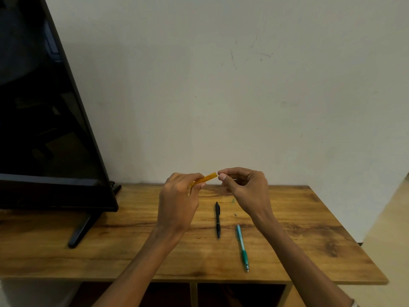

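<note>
My left grip (pixel 179 196) holds a slim, translucent yellow-orange stick (pixel 207 179); right grip (pixel 243 185) pinches its 3 o'clock end.

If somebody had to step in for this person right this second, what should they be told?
Left hand: grips the yellow pen, held above the table.
Right hand: pinches that pen's far end; the exact part is too small to tell.
Black pen and teal pen: lie apart on the wooden table, untouched, tips toward the person.
Done: yellow pen picked up.
Left: probably finish working its end, then handle the other two.
</note>
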